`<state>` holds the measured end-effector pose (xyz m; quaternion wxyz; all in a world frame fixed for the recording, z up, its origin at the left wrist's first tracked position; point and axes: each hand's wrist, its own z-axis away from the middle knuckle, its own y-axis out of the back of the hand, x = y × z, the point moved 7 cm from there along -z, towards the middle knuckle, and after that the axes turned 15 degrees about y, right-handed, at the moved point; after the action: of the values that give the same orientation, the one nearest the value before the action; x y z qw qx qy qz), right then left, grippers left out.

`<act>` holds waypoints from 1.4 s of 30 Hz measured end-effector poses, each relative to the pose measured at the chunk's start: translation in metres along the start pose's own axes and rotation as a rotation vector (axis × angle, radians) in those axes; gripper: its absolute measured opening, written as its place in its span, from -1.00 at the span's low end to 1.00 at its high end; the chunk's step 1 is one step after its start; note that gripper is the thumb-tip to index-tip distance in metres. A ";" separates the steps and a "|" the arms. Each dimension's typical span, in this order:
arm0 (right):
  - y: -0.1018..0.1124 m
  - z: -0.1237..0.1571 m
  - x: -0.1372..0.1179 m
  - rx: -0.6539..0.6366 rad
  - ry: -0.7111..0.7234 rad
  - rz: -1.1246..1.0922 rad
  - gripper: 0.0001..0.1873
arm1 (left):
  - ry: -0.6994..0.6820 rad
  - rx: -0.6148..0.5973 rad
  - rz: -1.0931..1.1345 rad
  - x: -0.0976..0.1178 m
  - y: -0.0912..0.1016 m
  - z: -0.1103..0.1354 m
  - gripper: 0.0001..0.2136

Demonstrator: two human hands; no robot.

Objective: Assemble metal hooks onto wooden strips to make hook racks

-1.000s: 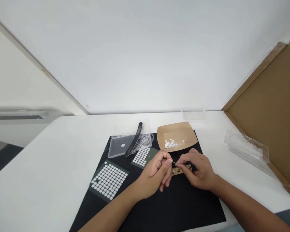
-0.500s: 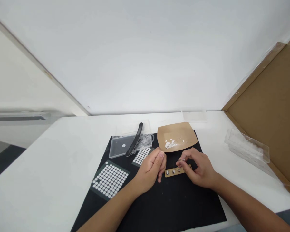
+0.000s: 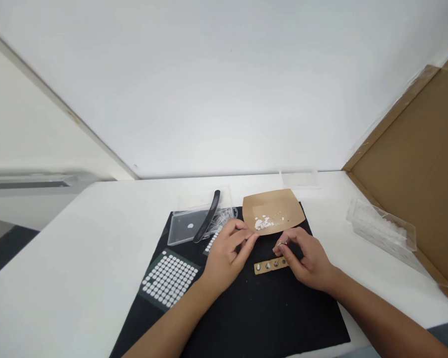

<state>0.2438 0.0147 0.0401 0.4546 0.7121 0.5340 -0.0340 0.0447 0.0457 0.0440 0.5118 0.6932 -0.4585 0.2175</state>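
Observation:
My left hand (image 3: pixel 229 253) is closed in a pinch by the near edge of a brown paper tray (image 3: pixel 287 206). Anything between its fingertips is too small to make out. My right hand (image 3: pixel 308 256) pinches a small shiny metal piece (image 3: pixel 281 244) between thumb and fingers. Just below that hand lies a tan strip (image 3: pixel 262 268) bearing several small round pieces, some white and some metallic; the right fingers hide its right end. Small white flakes (image 3: pixel 263 223) lie in the brown tray.
A black mat (image 3: pixel 261 318) covers the table's middle. Sheets of white round dots (image 3: pixel 169 278) lie left, beside a clear case (image 3: pixel 179 229) crossed by a black curved nail file (image 3: pixel 208 217). A clear box (image 3: pixel 381 231) stands right, near a cardboard panel (image 3: pixel 414 159).
My left hand has changed from loosely curled fingers to a thumb-and-finger pinch, its tips shifting slightly right toward the tray edge. My right hand stays almost in place with the metal piece.

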 end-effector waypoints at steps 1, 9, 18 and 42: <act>0.001 0.000 -0.001 0.009 0.010 0.019 -0.93 | -0.019 0.027 -0.005 -0.001 0.002 -0.001 -0.85; 0.000 -0.006 -0.006 -0.010 0.091 -0.015 -0.90 | -0.072 0.128 -0.029 -0.012 0.011 -0.005 -0.84; -0.002 -0.006 -0.005 -0.040 0.077 -0.025 -0.89 | -0.015 0.131 -0.129 -0.020 0.012 -0.005 -0.69; -0.003 -0.007 -0.007 -0.079 0.114 0.010 -0.89 | 0.153 0.074 -0.167 -0.030 0.001 -0.007 -0.82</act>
<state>0.2354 0.0144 0.0454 0.4513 0.6970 0.5564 0.0298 0.0302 0.0639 0.0241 0.5356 0.7288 -0.3504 0.2432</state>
